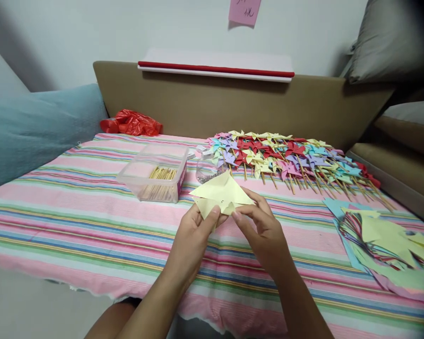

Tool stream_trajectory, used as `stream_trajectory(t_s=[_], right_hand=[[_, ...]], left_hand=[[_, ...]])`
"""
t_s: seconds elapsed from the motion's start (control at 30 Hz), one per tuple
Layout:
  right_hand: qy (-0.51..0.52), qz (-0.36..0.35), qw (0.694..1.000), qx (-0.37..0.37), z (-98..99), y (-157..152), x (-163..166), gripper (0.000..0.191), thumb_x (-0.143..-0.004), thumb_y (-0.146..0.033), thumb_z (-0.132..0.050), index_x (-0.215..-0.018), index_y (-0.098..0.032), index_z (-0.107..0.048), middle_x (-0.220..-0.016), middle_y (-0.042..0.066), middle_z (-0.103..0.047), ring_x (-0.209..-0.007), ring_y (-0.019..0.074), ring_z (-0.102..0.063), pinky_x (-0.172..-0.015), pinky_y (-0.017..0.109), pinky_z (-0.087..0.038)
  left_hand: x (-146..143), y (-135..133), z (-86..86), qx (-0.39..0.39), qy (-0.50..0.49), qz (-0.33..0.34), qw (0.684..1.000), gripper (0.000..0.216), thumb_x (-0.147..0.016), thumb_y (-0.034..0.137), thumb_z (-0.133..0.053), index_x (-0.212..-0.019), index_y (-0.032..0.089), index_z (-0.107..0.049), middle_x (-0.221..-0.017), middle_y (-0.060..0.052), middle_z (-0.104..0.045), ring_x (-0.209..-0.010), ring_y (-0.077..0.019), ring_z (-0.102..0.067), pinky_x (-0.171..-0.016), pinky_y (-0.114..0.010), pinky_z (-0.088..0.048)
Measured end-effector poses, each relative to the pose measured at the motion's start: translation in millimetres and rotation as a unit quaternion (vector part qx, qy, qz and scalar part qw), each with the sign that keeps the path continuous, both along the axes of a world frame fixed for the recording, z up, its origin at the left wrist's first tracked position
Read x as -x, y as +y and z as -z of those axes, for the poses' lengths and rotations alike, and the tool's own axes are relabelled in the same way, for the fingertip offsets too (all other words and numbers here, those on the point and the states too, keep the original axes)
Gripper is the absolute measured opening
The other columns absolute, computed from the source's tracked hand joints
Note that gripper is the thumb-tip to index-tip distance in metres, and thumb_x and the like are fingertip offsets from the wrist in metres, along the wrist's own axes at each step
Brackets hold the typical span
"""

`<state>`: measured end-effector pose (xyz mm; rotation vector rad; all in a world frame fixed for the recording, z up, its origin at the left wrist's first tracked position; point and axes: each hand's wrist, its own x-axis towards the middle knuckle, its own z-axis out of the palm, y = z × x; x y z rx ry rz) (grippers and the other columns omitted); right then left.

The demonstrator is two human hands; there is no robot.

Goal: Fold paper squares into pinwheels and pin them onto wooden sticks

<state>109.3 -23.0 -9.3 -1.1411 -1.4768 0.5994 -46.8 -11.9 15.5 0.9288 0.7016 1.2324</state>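
Head view. Yellow paper [223,188], held above striped cloth [92,221]: my L hand [192,233] pinches its near edge, thumb on top; my R hand [265,230] grips its near R side. Best done w/ light, even pressure, flaps uncreased. Beyond: stick box [181,182] (L), pinwheels [295,149] (R), brown backrest [198,106], pale wall [183,23].

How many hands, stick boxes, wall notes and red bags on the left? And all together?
Hands, left and right, both on yellow paper: 2
Stick box: 1
Wall note: 1
Red bag: 1
Total: 5
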Motion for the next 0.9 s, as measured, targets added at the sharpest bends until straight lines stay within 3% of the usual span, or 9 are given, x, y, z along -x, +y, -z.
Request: stream_trajectory(t_s=[0.13,0.27,0.5,0.7,0.9], right_hand=[[0.095,0.009,0.995,0.035,2.6,1.4,5.1,0.015,-0.086,-0.040,-0.073,-0.087,-0.025,-0.075,-0.132,0.009,-0.057,-0.123,0.0291,-0.059,-0.101,0.044,-0.052],[0.150,-0.003,0.988,0.042,0.2,-0.2,9.1,0.013,-0.083,-0.035,-0.077,-0.086,-0.023,-0.074,-0.127,0.009,-0.057,-0.116,0.0257,-0.062,-0.097,0.039,-0.055],[0.160,0.010,0.986,0.051,-6.6,-3.6,14.2,0.011,-0.082,-0.031,-0.077,-0.081,-0.021,-0.073,-0.121,0.008,-0.058,-0.114,0.0237,-0.063,-0.095,0.036,-0.056],[0.151,0.017,0.988,0.034,-3.0,-1.7,14.8,0.007,-0.081,-0.029,-0.077,-0.081,-0.022,-0.074,-0.118,0.008,-0.058,-0.113,0.0243,-0.063,-0.093,0.038,-0.056],[0.133,0.030,0.990,0.040,-6.8,-4.6,15.0,0.009,-0.081,-0.029,-0.077,-0.082,-0.021,-0.075,-0.120,0.009,-0.059,-0.117,0.0262,-0.062,-0.100,0.043,-0.053]], left_hand=[[-1.7,-1.1,1.0,-0.027,0.026,0.006,0.999,0.048,-0.087,0.030,-0.075,-0.133,0.021,-0.063,-0.129,-0.009,-0.071,-0.121,-0.0273,-0.065,-0.106,-0.039,-0.048],[-3.0,-1.0,-1.3,-0.046,0.058,0.003,0.997,0.048,-0.087,0.027,-0.075,-0.132,0.021,-0.062,-0.130,-0.008,-0.070,-0.124,-0.0276,-0.063,-0.107,-0.039,-0.047],[-1.6,-0.9,-1.8,-0.051,0.095,-0.015,0.994,0.035,-0.087,0.032,-0.073,-0.120,0.018,-0.069,-0.121,-0.009,-0.073,-0.115,-0.0279,-0.066,-0.101,-0.040,-0.049],[-1.0,-1.8,-4.6,-0.065,0.129,-0.025,0.989,0.019,-0.090,0.033,-0.070,-0.104,0.020,-0.071,-0.114,-0.005,-0.075,-0.104,-0.0233,-0.069,-0.094,-0.034,-0.052],[0.4,-2.3,-6.1,-0.068,0.157,-0.033,0.985,0.015,-0.089,0.032,-0.071,-0.100,0.022,-0.070,-0.111,-0.004,-0.075,-0.103,-0.0235,-0.069,-0.090,-0.033,-0.052]])
